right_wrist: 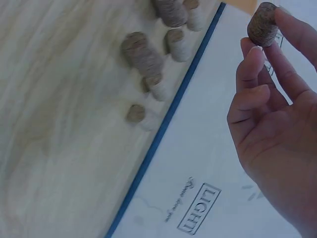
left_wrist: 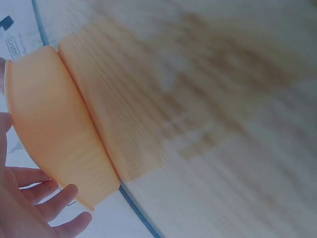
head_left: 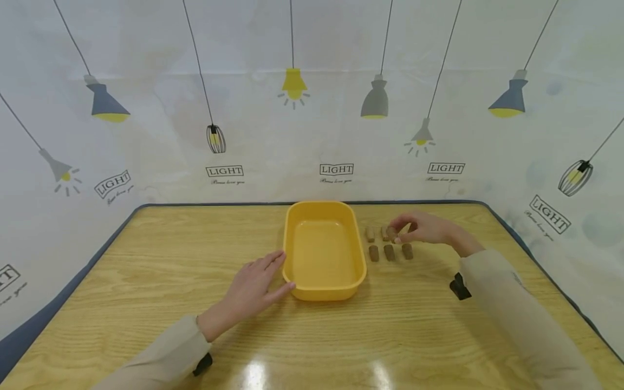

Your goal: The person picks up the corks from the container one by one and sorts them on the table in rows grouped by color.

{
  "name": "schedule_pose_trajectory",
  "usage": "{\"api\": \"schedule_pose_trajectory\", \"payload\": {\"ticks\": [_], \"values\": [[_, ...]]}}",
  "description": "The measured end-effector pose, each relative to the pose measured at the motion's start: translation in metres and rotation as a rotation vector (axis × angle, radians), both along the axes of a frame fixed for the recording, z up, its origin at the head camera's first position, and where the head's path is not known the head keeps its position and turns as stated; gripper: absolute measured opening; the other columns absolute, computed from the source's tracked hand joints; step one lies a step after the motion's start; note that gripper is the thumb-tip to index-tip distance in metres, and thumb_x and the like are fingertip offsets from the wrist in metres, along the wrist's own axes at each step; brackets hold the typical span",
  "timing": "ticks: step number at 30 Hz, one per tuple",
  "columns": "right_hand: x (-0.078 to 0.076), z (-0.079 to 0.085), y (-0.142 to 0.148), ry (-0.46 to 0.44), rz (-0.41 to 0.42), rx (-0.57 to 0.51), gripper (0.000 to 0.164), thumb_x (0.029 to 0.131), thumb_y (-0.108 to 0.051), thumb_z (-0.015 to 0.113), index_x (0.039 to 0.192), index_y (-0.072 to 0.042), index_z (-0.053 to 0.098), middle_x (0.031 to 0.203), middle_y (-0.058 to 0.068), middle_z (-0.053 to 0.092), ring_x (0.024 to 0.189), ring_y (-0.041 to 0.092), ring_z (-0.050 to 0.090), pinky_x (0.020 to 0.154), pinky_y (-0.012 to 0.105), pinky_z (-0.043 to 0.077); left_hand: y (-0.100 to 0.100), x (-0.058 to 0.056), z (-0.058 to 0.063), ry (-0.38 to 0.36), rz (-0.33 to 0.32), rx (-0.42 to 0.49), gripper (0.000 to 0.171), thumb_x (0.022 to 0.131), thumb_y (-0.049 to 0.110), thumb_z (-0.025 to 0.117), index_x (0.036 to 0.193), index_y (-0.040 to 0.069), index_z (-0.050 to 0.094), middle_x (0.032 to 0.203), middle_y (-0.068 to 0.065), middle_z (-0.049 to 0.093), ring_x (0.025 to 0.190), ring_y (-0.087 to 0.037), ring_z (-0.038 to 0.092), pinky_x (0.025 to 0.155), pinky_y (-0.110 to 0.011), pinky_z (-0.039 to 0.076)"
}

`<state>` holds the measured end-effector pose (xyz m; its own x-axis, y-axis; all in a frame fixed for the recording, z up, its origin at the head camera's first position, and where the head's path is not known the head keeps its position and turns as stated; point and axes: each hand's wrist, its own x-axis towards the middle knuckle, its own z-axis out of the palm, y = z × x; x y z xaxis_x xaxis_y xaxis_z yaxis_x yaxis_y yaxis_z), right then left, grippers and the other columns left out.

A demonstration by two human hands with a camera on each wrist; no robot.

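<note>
My right hand [head_left: 425,227] pinches a brown cork [right_wrist: 262,26] between thumb and fingertips, over the back row of corks. Short, stubby corks stand in two rows on the table, among them a front-row cork [head_left: 373,253] and a paler back-row one [head_left: 370,234]. Part of the back row is hidden behind the right hand. A yellow plastic tub [head_left: 324,293], its inside bare, sits left of the corks. With fingers extended, my left hand [head_left: 251,287] rests against the tub's left side, fingertips and thumb at its rim.
The wooden table [head_left: 195,244] runs back to a blue-edged backdrop [head_left: 273,179] printed with hanging lamps. Black straps, such as the one under the right sleeve [head_left: 460,286], show at both cuffs.
</note>
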<state>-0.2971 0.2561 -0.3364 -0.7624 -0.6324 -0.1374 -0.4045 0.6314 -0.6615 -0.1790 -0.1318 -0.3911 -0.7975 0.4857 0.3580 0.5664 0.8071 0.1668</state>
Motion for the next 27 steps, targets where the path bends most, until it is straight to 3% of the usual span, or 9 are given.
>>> {"api": "schedule_pose_trajectory", "payload": {"ticks": [7, 14, 20, 27], "values": [[0.008, -0.020, 0.033, 0.008, -0.065, -0.007, 0.047, 0.085, -0.022, 0.060, 0.122, 0.004, 0.047, 0.114, 0.015, 0.050, 0.105, 0.034, 0.045, 0.083, 0.044, 0.039, 0.000, 0.000, 0.000, -0.008, 0.005, 0.003, 0.065, 0.085, 0.048, 0.050, 0.128, 0.000, 0.045, 0.129, -0.012, 0.043, 0.109, -0.028, 0.046, 0.084, -0.045, 0.039], [0.016, -0.034, 0.059, 0.077, -0.120, -0.022, 0.046, 0.084, -0.019, 0.061, 0.118, 0.009, 0.047, 0.108, 0.017, 0.052, 0.099, 0.036, 0.047, 0.078, 0.041, 0.041, 0.000, 0.000, 0.000, 0.005, 0.003, 0.008, 0.065, 0.085, 0.048, 0.051, 0.127, -0.001, 0.045, 0.128, -0.013, 0.044, 0.108, -0.028, 0.047, 0.083, -0.045, 0.040], [0.017, -0.050, 0.069, 0.178, -0.175, 0.006, 0.038, 0.083, -0.017, 0.062, 0.113, 0.005, 0.053, 0.101, 0.014, 0.055, 0.093, 0.031, 0.050, 0.072, 0.037, 0.043, 0.000, 0.000, 0.000, 0.015, 0.001, 0.007, 0.065, 0.084, 0.047, 0.052, 0.126, -0.002, 0.046, 0.127, -0.013, 0.045, 0.107, -0.028, 0.048, 0.082, -0.045, 0.040], [0.013, -0.063, 0.071, 0.168, -0.200, -0.012, 0.038, 0.083, -0.014, 0.063, 0.112, 0.007, 0.053, 0.100, 0.016, 0.055, 0.090, 0.030, 0.051, 0.068, 0.036, 0.043, 0.000, 0.000, 0.000, 0.006, 0.004, 0.003, 0.065, 0.085, 0.048, 0.050, 0.127, -0.001, 0.045, 0.128, -0.013, 0.044, 0.109, -0.028, 0.047, 0.083, -0.044, 0.040]]}}
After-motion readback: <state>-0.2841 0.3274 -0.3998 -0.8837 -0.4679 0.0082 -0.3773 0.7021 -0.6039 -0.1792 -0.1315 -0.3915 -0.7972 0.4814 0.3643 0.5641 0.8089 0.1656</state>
